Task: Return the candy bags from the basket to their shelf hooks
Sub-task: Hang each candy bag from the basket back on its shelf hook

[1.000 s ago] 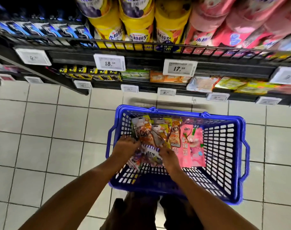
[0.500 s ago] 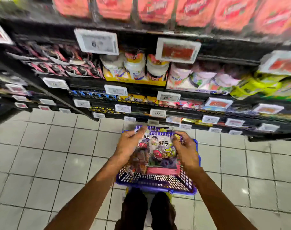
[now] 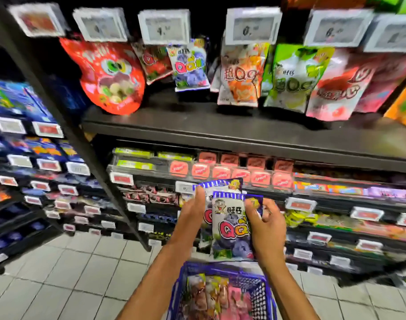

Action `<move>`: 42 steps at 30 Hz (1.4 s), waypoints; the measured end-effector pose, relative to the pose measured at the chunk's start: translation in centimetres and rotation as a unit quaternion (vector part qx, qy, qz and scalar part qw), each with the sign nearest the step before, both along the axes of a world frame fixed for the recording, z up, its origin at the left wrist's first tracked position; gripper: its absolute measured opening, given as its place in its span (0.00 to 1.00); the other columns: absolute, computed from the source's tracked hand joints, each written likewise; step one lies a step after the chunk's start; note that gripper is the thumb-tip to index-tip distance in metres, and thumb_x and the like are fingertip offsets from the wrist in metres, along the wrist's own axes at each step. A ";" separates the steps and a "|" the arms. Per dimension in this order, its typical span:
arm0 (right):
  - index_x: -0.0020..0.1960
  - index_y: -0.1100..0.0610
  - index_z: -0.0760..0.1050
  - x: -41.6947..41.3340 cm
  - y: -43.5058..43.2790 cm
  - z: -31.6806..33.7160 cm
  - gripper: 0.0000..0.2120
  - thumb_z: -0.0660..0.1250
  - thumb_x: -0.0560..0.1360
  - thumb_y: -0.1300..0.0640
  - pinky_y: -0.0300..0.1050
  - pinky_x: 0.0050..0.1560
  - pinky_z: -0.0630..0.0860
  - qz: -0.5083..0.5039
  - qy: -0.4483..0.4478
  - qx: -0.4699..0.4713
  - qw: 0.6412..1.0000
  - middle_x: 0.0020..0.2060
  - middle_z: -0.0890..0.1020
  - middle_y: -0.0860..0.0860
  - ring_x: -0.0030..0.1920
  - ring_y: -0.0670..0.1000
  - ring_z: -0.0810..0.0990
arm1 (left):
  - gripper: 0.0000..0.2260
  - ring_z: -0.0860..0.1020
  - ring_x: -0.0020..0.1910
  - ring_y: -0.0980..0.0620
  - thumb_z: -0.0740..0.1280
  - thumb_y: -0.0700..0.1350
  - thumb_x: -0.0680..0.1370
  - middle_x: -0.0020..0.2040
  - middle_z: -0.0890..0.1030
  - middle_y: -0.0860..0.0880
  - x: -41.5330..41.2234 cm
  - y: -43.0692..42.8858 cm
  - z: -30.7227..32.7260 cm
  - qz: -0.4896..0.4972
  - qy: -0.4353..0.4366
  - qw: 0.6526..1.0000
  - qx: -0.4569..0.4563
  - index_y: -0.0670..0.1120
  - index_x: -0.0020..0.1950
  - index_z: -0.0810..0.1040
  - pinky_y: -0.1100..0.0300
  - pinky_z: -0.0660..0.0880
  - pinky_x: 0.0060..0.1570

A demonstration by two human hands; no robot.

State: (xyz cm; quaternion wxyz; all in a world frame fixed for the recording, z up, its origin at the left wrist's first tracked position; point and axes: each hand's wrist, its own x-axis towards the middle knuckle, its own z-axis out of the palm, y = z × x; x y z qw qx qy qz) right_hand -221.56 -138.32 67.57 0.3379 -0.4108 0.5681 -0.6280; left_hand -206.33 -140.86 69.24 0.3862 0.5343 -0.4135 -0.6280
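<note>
Two or more blueberry candy bags [image 3: 229,218] overlap at lower centre of the frame, held just above the basket [image 3: 211,267], where more bags lie at the bottom edge. The left hand [image 3: 192,218] pinches the rear bag's left side, thumb on its face. The right hand [image 3: 266,227] curls its fingers round the front bag's right edge. Their match, a hanging blueberry bag [image 3: 190,65], sits at upper centre under a price tag [image 3: 163,27]; the hook itself is hidden behind that tag. I would free one bag, hold it by the top strip so the hang hole stays clear, and thread it in squarely. The dark shelf board [image 3: 197,125] juts out between hands and hooks, so the bags should rise in front of its lip before going in. A red bag [image 3: 109,75] and an orange bag [image 3: 240,75] hang near on either side, leaving a narrow slot; the free air lies in front of the shelf.
</note>
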 end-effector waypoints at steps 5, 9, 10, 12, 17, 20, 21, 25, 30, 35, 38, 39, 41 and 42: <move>0.44 0.54 0.78 2.7 -0.8 6.0 0.08 0.68 0.76 0.66 0.31 0.37 0.76 0.004 -0.022 -0.058 0.998 0.35 0.84 0.46 0.34 0.38 0.79 | 0.22 0.85 0.48 0.49 0.79 0.54 0.64 0.49 0.87 0.48 1.0 0.4 4.1 0.012 0.078 0.994 -0.082 0.49 0.55 0.83 0.61 0.80 0.40; 0.45 0.58 0.80 3.2 -2.3 8.8 0.04 0.68 0.76 0.64 0.27 0.38 0.73 0.065 -0.017 -0.076 0.995 0.37 0.85 0.41 0.36 0.35 0.79 | 0.23 0.86 0.45 0.46 0.82 0.49 0.60 0.47 0.87 0.45 1.8 -0.8 6.4 0.101 0.100 0.981 -0.129 0.44 0.53 0.84 0.60 0.80 0.38; 0.46 0.59 0.81 3.2 -2.9 9.4 0.03 0.68 0.76 0.63 0.29 0.39 0.75 0.095 -0.016 -0.076 0.992 0.38 0.86 0.44 0.37 0.38 0.81 | 0.21 0.86 0.44 0.46 0.82 0.48 0.61 0.45 0.87 0.45 2.0 -1.2 7.2 0.118 0.099 0.978 -0.141 0.45 0.51 0.85 0.60 0.80 0.37; 0.49 0.58 0.82 3.0 -3.9 10.5 0.05 0.71 0.74 0.59 0.33 0.41 0.77 0.167 -0.010 -0.066 0.984 0.42 0.87 0.49 0.40 0.43 0.84 | 0.12 0.86 0.42 0.48 0.80 0.45 0.64 0.43 0.87 0.46 2.3 -2.1 8.4 0.161 0.098 0.971 -0.150 0.48 0.46 0.86 0.60 0.80 0.35; 0.57 0.57 0.80 4.0 -5.8 12.4 0.20 0.76 0.65 0.54 0.41 0.46 0.81 0.264 -0.065 -0.032 0.962 0.49 0.86 0.54 0.50 0.53 0.86 | 0.14 0.85 0.46 0.42 0.79 0.39 0.66 0.46 0.86 0.41 3.2 -3.8 10.8 0.251 0.129 0.948 -0.146 0.39 0.50 0.84 0.48 0.83 0.45; 0.58 0.55 0.78 5.3 -6.7 12.7 0.19 0.74 0.68 0.57 0.47 0.51 0.82 0.249 -0.073 -0.038 0.965 0.51 0.86 0.53 0.51 0.53 0.85 | 0.12 0.85 0.45 0.44 0.78 0.38 0.68 0.45 0.87 0.43 3.9 -4.7 11.0 0.270 0.151 0.940 -0.144 0.39 0.49 0.84 0.51 0.83 0.42; 0.58 0.56 0.78 5.7 -7.1 12.6 0.17 0.74 0.70 0.59 0.49 0.52 0.82 0.240 -0.079 -0.037 0.967 0.51 0.86 0.53 0.51 0.54 0.85 | 0.11 0.85 0.43 0.45 0.78 0.38 0.68 0.44 0.87 0.44 4.1 -5.1 11.0 0.278 0.158 0.937 -0.142 0.40 0.49 0.84 0.54 0.83 0.39; 0.57 0.59 0.77 7.3 -9.3 12.6 0.12 0.69 0.74 0.67 0.48 0.48 0.82 0.219 -0.085 -0.023 0.972 0.48 0.86 0.55 0.49 0.57 0.85 | 0.10 0.86 0.41 0.49 0.79 0.39 0.68 0.43 0.87 0.46 5.7 -7.5 10.9 0.284 0.159 0.935 -0.144 0.42 0.47 0.84 0.58 0.81 0.36; 0.53 0.60 0.81 10.4 -12.6 13.7 0.09 0.71 0.74 0.59 0.51 0.47 0.82 0.208 -0.149 0.001 0.967 0.48 0.86 0.60 0.48 0.60 0.85 | 0.12 0.86 0.44 0.49 0.80 0.41 0.66 0.44 0.87 0.47 7.7 -11.7 11.2 0.254 0.134 0.945 -0.158 0.44 0.47 0.84 0.54 0.82 0.43; 0.48 0.62 0.83 12.7 -16.9 15.3 0.08 0.75 0.70 0.60 0.54 0.42 0.83 0.099 -0.196 0.032 0.975 0.42 0.86 0.61 0.42 0.61 0.86 | 0.09 0.86 0.42 0.49 0.80 0.42 0.66 0.42 0.87 0.48 9.2 -16.1 11.7 0.211 0.145 0.955 -0.152 0.45 0.43 0.85 0.58 0.81 0.38; 0.46 0.60 0.83 13.1 -19.2 16.7 0.06 0.75 0.70 0.60 0.50 0.36 0.83 0.069 -0.224 0.020 0.972 0.41 0.86 0.60 0.38 0.58 0.86 | 0.06 0.85 0.41 0.54 0.80 0.41 0.66 0.41 0.87 0.51 10.3 -18.2 11.8 0.186 0.148 0.957 -0.165 0.48 0.39 0.85 0.61 0.81 0.36; 0.45 0.59 0.82 13.1 -19.9 17.2 0.05 0.75 0.70 0.60 0.51 0.38 0.83 0.059 -0.229 0.015 0.972 0.40 0.86 0.59 0.38 0.58 0.86 | 0.07 0.85 0.41 0.54 0.80 0.40 0.66 0.41 0.87 0.52 10.5 -18.7 11.8 0.184 0.149 0.956 -0.171 0.48 0.40 0.85 0.62 0.81 0.37; 0.42 0.57 0.81 12.8 -21.5 18.1 0.04 0.75 0.70 0.60 0.53 0.40 0.83 0.022 -0.222 0.003 0.975 0.39 0.86 0.58 0.37 0.58 0.85 | 0.08 0.85 0.43 0.54 0.79 0.40 0.67 0.42 0.87 0.52 10.8 -19.6 11.7 0.176 0.145 0.958 -0.171 0.47 0.43 0.84 0.63 0.82 0.39; 0.41 0.57 0.80 12.6 -22.2 18.4 0.04 0.75 0.70 0.61 0.51 0.38 0.83 0.005 -0.212 -0.004 0.977 0.38 0.86 0.58 0.36 0.57 0.85 | 0.09 0.85 0.43 0.54 0.79 0.40 0.67 0.42 0.87 0.53 10.8 -20.0 11.5 0.170 0.146 0.960 -0.165 0.47 0.44 0.83 0.63 0.81 0.40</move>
